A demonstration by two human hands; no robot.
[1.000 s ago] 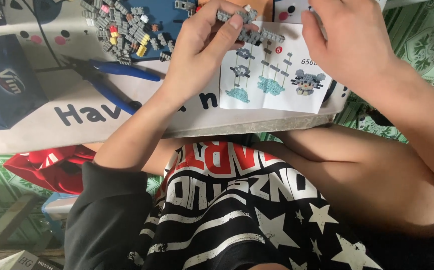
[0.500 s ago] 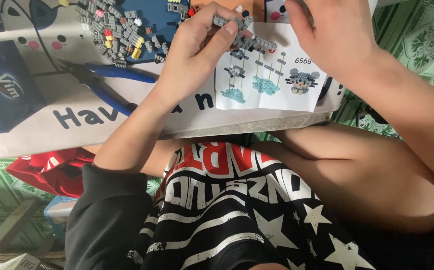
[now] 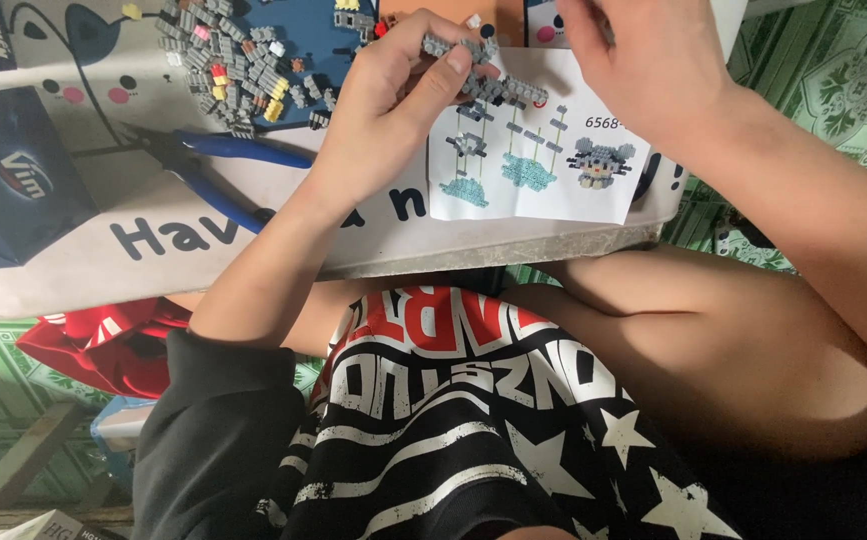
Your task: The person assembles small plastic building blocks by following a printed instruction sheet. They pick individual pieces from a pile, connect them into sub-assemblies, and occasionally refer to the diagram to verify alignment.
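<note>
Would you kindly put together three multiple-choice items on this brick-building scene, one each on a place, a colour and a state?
1. Where do the pliers lie?
A. To the left of the left hand, on the board
B. On the instruction sheet
C. On the person's lap

2. What colour are the plier handles?
A. Red
B. Blue
C. Yellow

3. What is the left hand doing?
A. Resting flat and empty
B. Gripping the pliers
C. Holding a grey brick assembly

Answers:
1 A, the pliers lie on the board beside the loose brick pile, left of that hand.
2 B, both handles show blue.
3 C, its fingers close around the grey assembly above the instruction sheet, while the right hand is beside it, its fingertips out of view.
</note>
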